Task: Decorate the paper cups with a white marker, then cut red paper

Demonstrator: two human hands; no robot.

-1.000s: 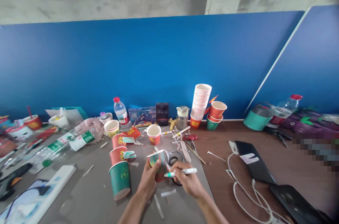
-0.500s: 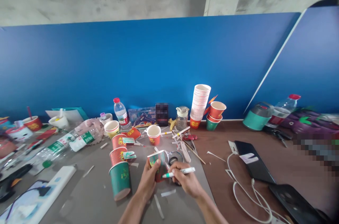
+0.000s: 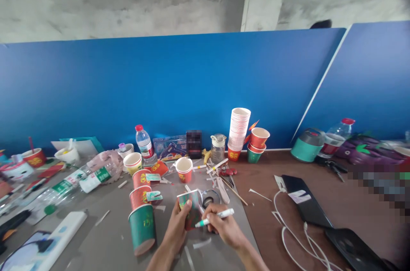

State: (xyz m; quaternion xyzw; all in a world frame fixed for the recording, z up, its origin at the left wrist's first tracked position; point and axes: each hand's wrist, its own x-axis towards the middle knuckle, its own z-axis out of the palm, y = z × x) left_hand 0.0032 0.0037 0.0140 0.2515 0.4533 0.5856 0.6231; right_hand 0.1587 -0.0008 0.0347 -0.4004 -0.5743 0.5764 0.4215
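My left hand [image 3: 175, 229] is closed round a green and red paper cup [image 3: 193, 204], thumb across its side. In my right hand [image 3: 224, 227] is a white marker [image 3: 227, 213] with a green end. That green end points left and meets or nearly meets the lower side of the cup; exact contact is unclear. Left of the hands stands a row of paper cups: a green cup [image 3: 142, 229] in front and red cups [image 3: 140, 198] behind it, with cut pale-green pieces [image 3: 154, 196] stuck out at their sides. Behind my right hand lies a roll of tape [image 3: 211, 199].
A single red cup [image 3: 184, 170] stands behind the hands. Farther back are a tall cup stack [image 3: 239, 128], a glass jar [image 3: 218, 149] and a water bottle [image 3: 144, 142]. Phones [image 3: 306, 198] and a white cable [image 3: 285, 243] lie right; a power strip [image 3: 65, 241] lies left.
The camera view has tilted up slightly, so the table sits lower in the picture. Both hands keep their grips, and the marker's green end stays at the cup's lower side.
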